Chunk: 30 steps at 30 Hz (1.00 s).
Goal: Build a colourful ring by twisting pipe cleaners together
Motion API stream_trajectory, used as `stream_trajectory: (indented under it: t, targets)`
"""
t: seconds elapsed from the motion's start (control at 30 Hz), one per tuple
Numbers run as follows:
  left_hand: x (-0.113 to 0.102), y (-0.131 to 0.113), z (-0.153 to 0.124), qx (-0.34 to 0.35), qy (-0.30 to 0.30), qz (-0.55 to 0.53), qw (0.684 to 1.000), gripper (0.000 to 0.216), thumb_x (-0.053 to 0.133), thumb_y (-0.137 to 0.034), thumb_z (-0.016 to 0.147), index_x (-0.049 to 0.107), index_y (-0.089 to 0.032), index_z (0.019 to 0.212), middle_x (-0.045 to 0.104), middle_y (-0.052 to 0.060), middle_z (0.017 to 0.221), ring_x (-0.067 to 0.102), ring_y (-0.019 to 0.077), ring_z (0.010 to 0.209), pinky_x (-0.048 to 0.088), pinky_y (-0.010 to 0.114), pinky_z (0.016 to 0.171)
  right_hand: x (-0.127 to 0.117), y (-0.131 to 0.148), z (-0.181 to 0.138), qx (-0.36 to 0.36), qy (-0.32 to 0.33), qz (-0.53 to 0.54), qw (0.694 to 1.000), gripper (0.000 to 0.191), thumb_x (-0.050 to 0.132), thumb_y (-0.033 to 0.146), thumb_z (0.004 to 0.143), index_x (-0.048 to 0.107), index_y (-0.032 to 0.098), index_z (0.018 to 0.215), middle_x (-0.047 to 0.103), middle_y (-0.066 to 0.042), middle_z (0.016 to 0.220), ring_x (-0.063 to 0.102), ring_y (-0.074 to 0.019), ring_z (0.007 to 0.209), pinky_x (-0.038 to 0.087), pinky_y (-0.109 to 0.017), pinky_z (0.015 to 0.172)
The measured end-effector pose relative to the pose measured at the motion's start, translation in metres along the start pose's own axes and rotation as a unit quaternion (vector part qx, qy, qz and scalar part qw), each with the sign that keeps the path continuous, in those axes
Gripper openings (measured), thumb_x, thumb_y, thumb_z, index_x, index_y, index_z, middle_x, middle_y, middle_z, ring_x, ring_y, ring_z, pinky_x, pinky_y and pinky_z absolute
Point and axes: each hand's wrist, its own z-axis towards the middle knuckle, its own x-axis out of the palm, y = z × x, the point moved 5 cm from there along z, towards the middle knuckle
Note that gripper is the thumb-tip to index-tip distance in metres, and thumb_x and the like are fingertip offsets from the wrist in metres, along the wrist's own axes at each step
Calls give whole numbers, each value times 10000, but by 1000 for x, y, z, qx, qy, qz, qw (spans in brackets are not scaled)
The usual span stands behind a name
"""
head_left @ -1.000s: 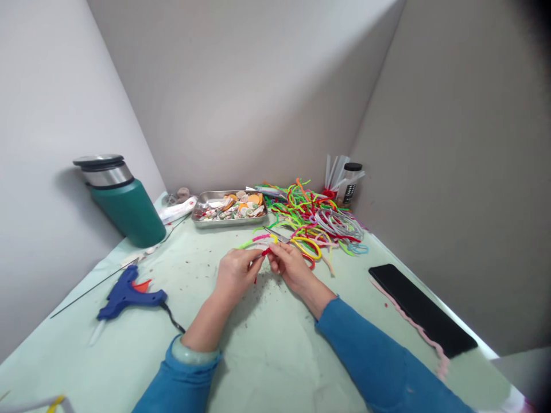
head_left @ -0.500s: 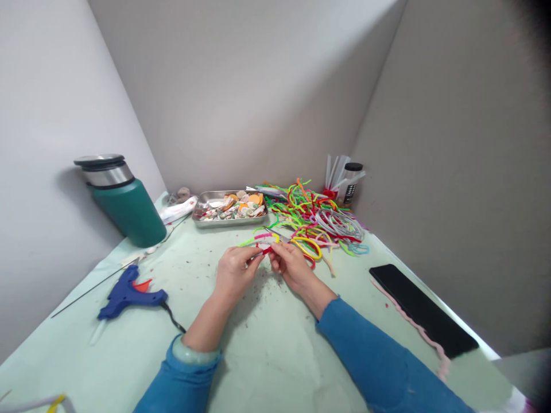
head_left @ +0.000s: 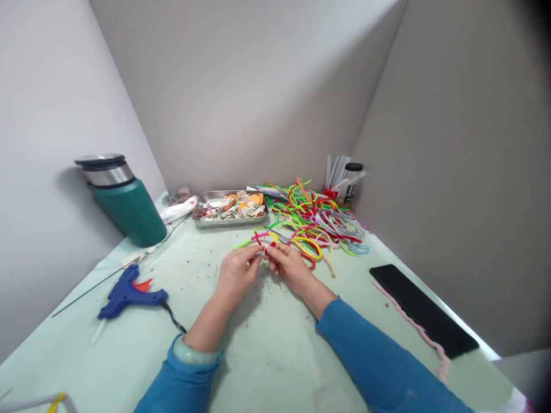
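My left hand (head_left: 237, 271) pinches one end of a short red-and-white pipe cleaner (head_left: 268, 246). The fingers of my right hand (head_left: 293, 267) are closed on its other end, so the two hands almost meet; fingertips hide part of the piece. Just behind them a multicoloured pipe cleaner (head_left: 247, 242), green, pink and yellow, curves over the table; whether it is joined to the held piece I cannot tell. Scissors with yellow and red handles (head_left: 317, 248) lie close beyond my right hand.
A metal tray (head_left: 228, 223) of buttons stands behind, left of a heap of pipe cleaners (head_left: 310, 209). At left are a blue glue gun (head_left: 129, 295) and a green bottle (head_left: 129, 209). A black phone (head_left: 424, 310) lies right, beside a pink pipe cleaner (head_left: 407, 318).
A thin red strand now stands up in a loop behind my fingertips, and more white shows between them. Both hands have barely shifted and keep their pinch.
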Motion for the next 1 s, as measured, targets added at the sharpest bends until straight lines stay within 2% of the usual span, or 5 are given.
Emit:
stream_trajectory:
  t: [0.17,0.27,0.43,0.67,1.0]
  targets:
    - [-3,3,3,-92,8,-86,992,176,545,-224,786,659,-193,917,712,21,890,642,130,739,493,242,716,-1,-1,0,8,-2,13,1000,279,669,414,703,610,142,708,570,20,595,434,-41,423,291,-173,389]
    - [-3,5,3,-122,3,-111,986,146,563,-228,759,633,-184,879,700,10,831,632,126,714,494,245,707,-2,-2,1,11,-13,9,1000,278,672,410,695,603,141,696,581,16,617,436,-42,428,290,-175,386]
    - [0,10,2,-137,11,-120,983,135,559,-255,767,626,-180,858,693,13,826,635,132,751,482,247,728,-3,-2,2,8,-24,13,1000,261,666,385,704,587,138,675,565,21,606,428,-38,425,286,-168,387]
    - [6,9,2,-106,84,-62,989,224,526,-343,811,705,-213,848,723,13,866,651,167,799,475,265,747,-1,-2,2,2,-11,1,1000,247,655,371,715,582,143,656,521,42,514,412,-39,399,271,-167,384]
    - [8,17,1,-156,47,-151,975,173,600,-256,754,725,-208,863,729,14,875,668,179,830,507,280,777,0,-1,0,-7,-4,-51,999,264,621,389,742,590,144,649,495,47,447,399,-45,377,253,-174,381]
